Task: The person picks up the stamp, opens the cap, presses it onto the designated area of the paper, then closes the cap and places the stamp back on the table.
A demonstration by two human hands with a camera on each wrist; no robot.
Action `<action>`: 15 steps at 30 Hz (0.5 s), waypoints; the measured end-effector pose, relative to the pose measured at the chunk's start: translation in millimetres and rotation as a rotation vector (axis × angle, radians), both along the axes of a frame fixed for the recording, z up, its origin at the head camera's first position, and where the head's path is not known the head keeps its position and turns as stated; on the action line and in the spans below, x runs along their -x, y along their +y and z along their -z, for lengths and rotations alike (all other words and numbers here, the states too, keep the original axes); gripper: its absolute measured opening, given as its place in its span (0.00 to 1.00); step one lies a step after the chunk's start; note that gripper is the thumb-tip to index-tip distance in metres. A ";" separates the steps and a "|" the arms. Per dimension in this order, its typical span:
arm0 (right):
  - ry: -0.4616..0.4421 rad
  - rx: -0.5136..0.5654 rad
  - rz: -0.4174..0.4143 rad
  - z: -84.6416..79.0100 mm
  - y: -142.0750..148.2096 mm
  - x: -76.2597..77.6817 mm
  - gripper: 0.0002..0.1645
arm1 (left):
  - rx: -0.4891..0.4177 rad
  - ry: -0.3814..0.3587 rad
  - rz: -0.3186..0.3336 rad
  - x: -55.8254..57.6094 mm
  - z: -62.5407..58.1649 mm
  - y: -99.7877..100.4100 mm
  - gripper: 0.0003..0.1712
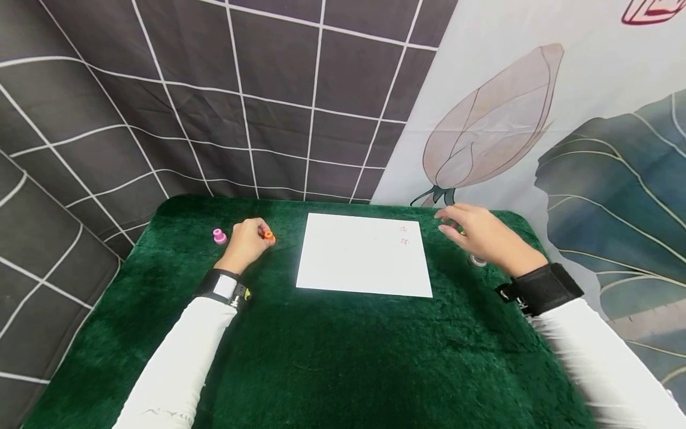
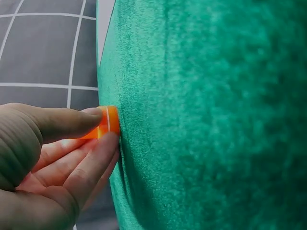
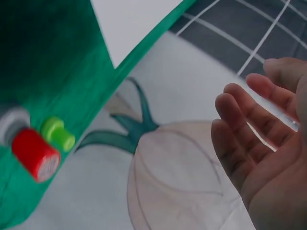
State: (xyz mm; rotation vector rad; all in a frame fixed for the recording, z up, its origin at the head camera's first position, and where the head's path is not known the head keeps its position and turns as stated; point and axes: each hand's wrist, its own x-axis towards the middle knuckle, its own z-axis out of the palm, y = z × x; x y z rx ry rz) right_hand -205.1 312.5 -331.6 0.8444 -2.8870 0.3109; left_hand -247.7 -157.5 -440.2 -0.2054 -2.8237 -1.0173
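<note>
My left hand [image 1: 245, 239] pinches a small orange stamp [image 1: 270, 238] between thumb and fingers, left of a white sheet of paper [image 1: 364, 256]. The left wrist view shows the stamp [image 2: 114, 120] right at the green cloth; whether it touches cannot be told. A pink stamp [image 1: 218, 236] stands to the left of that hand. Beyond the paper's right edge, my right hand [image 1: 479, 232] hovers with relaxed fingers, holding nothing. Small red marks [image 1: 404, 241] show near the paper's upper right corner.
A red, grey-ended stamp [image 3: 34, 151] and a green stamp [image 3: 58, 134] stand on the cloth in the right wrist view. In the head view, the right hand mostly covers them. Green cloth [image 1: 332, 351] covers the table, with hanging fabric [image 1: 278, 77] behind.
</note>
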 end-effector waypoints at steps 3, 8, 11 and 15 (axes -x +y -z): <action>-0.047 -0.056 0.040 -1.3 9.3 8.0 0.17 | -0.006 -0.015 0.006 -0.6 -0.3 1.2 0.12; -0.124 -0.165 0.101 -0.7 21.1 21.9 0.21 | 0.004 -0.048 0.019 -1.8 0.2 1.8 0.21; -0.165 -0.214 0.127 1.9 25.9 30.3 0.22 | 0.020 -0.048 0.040 -2.4 -0.3 2.2 0.25; -0.210 -0.257 0.160 7.3 31.9 41.1 0.22 | 0.065 -0.028 0.055 -6.1 -5.2 4.3 0.28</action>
